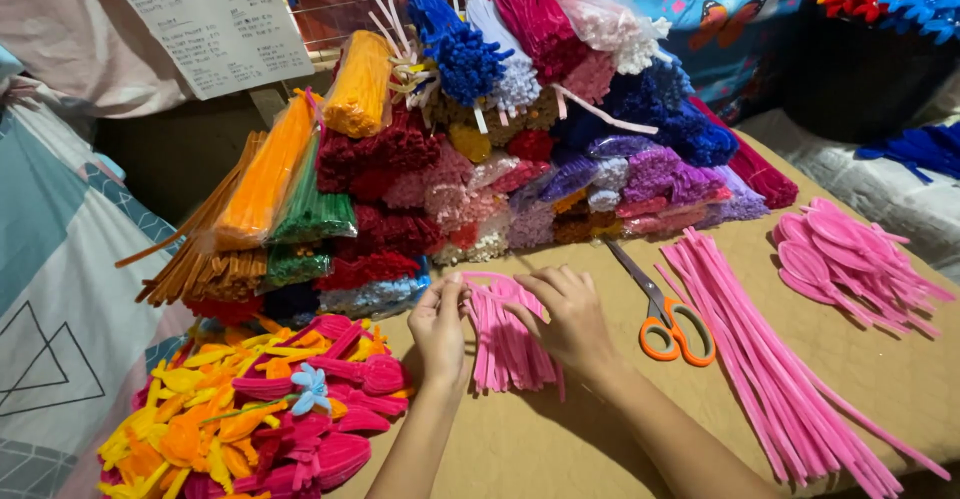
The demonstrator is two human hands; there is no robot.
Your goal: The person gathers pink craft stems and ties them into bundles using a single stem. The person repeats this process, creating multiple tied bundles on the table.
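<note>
My left hand and my right hand both pinch a pink pipe cleaner bent into a loop, held just above a short bundle of folded pink pipe cleaners lying on the brown table. The left fingers grip the loop's left end, the right fingers curl over its top right. Orange-handled scissors lie just right of my right hand, blades pointing away.
A tall stack of bagged pipe cleaners in many colours fills the back. Long straight pink pipe cleaners lie at the right, shaped pink loops beyond them. Finished yellow, orange and pink petal shapes pile at the left.
</note>
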